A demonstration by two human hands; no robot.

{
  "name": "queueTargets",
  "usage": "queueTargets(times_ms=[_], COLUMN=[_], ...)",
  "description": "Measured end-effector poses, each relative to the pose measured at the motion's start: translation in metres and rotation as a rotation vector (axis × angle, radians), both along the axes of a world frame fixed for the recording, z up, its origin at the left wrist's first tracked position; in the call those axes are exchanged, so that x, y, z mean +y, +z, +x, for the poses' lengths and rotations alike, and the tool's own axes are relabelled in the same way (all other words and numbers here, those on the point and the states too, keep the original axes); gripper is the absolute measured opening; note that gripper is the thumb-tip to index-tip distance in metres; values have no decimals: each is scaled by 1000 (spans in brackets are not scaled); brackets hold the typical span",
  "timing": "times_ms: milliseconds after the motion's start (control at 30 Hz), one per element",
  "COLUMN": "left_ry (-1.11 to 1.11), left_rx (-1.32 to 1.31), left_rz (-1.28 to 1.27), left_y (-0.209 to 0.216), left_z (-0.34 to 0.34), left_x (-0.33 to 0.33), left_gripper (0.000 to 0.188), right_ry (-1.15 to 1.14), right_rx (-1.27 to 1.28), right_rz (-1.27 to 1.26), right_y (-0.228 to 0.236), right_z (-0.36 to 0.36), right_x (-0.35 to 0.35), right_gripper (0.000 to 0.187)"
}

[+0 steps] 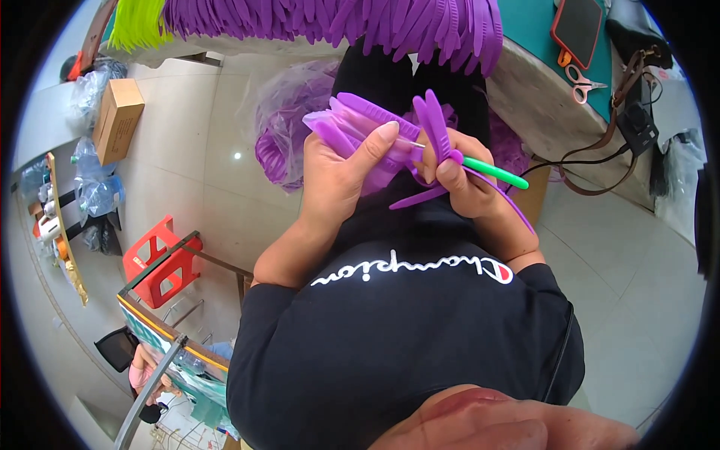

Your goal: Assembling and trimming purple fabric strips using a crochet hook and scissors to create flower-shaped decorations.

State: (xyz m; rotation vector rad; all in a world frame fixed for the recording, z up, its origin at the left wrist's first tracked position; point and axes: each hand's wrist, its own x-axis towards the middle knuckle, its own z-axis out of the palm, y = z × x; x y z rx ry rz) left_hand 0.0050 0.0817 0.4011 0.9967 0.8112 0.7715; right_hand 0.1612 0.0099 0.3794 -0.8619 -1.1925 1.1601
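Observation:
My left hand [335, 176] is closed around a stack of flat purple rubbery straps [328, 133], its thumb pressed along their side. Close beside it, my right hand [469, 184] grips a slim tool with a bright green handle [495, 171]. A thin metal tip [411, 142] points from that hand toward the stack. Ridged purple straps [431, 120] also stick out between the right fingers, and others hang below them. The fingers hide part of the tool and where its tip meets the straps.
Many purple straps [330, 19] hang over the table's edge, with lime green ones [139, 26] at left. Scissors [581, 84] and a phone [577, 30] lie on the table. Plastic bags of purple pieces [289, 142] are below. A red stool [161, 262] and a cardboard box [120, 120] stand left.

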Motion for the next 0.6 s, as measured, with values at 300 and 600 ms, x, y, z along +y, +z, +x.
queueTargets(times_ms=[300, 600], left_ry=[33, 56], left_rx=[47, 279], left_rz=[79, 303], left_y=[-2, -2], left_z=[-1, -4], left_x=[-1, -2], left_gripper=[14, 12], right_ry=[-88, -230], right_rx=[-81, -611], right_rz=[-7, -71], right_y=[-1, 4], right_z=[-3, -1], right_x=[2, 5], right_gripper=[33, 15])
